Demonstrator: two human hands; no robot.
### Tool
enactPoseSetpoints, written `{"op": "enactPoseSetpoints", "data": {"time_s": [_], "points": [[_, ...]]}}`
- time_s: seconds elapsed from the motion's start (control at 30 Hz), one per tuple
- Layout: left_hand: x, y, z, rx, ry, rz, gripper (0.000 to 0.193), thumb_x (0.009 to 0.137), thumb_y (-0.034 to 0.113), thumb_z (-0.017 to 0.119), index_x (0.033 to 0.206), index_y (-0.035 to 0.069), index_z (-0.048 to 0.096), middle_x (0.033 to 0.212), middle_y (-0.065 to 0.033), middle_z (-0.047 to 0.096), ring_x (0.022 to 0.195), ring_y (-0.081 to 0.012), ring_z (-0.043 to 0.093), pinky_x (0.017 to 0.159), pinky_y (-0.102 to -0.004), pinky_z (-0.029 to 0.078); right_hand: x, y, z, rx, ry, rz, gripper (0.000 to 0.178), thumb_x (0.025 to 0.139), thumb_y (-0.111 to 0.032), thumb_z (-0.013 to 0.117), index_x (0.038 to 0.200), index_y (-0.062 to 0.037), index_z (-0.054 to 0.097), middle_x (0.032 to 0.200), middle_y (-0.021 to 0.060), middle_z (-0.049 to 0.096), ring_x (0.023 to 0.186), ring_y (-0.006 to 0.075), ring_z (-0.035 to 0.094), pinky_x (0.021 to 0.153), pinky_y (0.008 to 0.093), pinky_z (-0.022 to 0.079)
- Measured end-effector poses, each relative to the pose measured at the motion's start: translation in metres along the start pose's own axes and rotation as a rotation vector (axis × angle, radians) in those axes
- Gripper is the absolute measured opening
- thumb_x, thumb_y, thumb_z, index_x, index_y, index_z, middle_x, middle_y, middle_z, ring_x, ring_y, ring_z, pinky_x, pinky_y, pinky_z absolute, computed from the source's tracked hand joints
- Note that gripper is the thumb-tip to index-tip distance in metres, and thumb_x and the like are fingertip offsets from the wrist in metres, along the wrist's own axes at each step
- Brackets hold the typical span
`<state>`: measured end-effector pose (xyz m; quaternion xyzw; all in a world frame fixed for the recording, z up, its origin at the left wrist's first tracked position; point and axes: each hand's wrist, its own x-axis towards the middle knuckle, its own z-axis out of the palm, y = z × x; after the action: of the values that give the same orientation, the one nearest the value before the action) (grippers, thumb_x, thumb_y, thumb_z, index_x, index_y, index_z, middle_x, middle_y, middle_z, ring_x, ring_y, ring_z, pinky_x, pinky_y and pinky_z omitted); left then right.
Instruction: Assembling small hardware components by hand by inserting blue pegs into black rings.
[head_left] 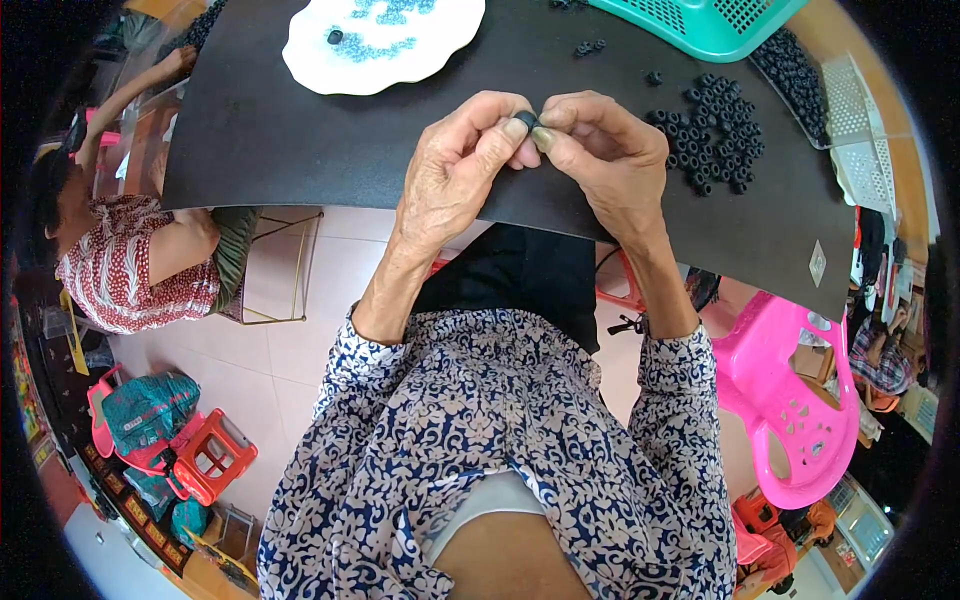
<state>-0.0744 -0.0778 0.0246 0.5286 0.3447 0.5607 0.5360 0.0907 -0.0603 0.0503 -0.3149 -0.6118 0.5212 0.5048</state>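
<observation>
A small black ring-shaped part (526, 119) is pinched between my two hands, above the dark table. My left hand (470, 150) grips it between thumb and fingertips. From the other side, the thumb and index finger of my right hand (605, 145) close on it too; whether they also hold a smaller piece is hidden. Just right of my right hand lies a loose pile of black ring-shaped parts (715, 130). A white wavy-edged plate (345, 75) with a blue pattern stands at the far left, and one black part (335, 37) rests on it.
A green plastic basket (690, 45) sits at the far right of the dark table (300, 150). Behind the pile, a tray (790, 85) holds many more black parts. Another person (150, 250) sits at the left. A pink plastic chair (790, 400) stands at the right, red stools (215, 455) at the left.
</observation>
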Motion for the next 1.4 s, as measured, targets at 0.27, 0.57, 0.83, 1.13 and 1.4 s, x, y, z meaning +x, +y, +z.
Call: {"op": "enactPoseSetpoints", "data": {"time_s": [0.27,0.57,0.83,1.13,1.4], "points": [[0.007,-0.009,-0.004,-0.189,-0.054,-0.069,0.023,0.097,0.015,0.052,0.108,-0.003,0.06,0.081,-0.0054,0.064,0.076,-0.0102,0.06,0.073,-0.0233,0.049,0.002,0.006,-0.004,0.018,-0.034,-0.055,0.023,0.079,0.013,0.065,0.099,0.0034,0.065,0.096,0.0062,0.063,0.088,0.0113,0.061,0.082,0.0231,0.05],[0.015,-0.012,0.006,-0.174,-0.037,-0.116,0.024,0.098,0.016,0.052,0.108,-0.003,0.06,0.081,-0.005,0.064,0.076,-0.0097,0.06,0.073,-0.0232,0.049,0.005,0.009,-0.015,0.019,-0.021,-0.025,0.025,0.079,0.013,0.065,0.102,0.004,0.064,0.095,0.0067,0.064,0.087,0.0115,0.062,0.08,0.0239,0.052],[0.02,-0.012,0.01,-0.075,-0.04,-0.102,0.022,0.097,0.015,0.052,0.106,-0.002,0.061,0.08,-0.0043,0.064,0.076,-0.0092,0.058,0.072,-0.023,0.048,0.007,0.012,-0.023,-0.055,0.0,-0.047,0.022,0.079,0.014,0.064,0.098,0.0047,0.065,0.095,0.0076,0.064,0.085,0.0114,0.062,0.077,0.0228,0.051],[0.026,-0.027,0.013,-0.191,-0.051,-0.133,0.023,0.097,0.015,0.052,0.107,-0.004,0.061,0.081,-0.0067,0.066,0.076,-0.0113,0.061,0.073,-0.0235,0.049,0.009,0.022,-0.035,-0.162,0.0,-0.135,0.016,0.08,0.007,0.067,0.094,0.0001,0.066,0.086,0.0037,0.066,0.075,0.0072,0.061,0.067,0.0187,0.048],[0.032,-0.031,0.015,-0.318,-0.047,-0.174,0.026,0.097,0.017,0.052,0.111,-0.004,0.059,0.082,-0.0084,0.065,0.076,-0.0129,0.06,0.072,-0.0235,0.05,0.007,0.023,-0.041,-0.146,0.096,-0.128,0.018,0.078,0.006,0.069,0.094,-0.0006,0.067,0.087,0.0014,0.065,0.076,0.0046,0.058,0.065,0.0165,0.046]]}}
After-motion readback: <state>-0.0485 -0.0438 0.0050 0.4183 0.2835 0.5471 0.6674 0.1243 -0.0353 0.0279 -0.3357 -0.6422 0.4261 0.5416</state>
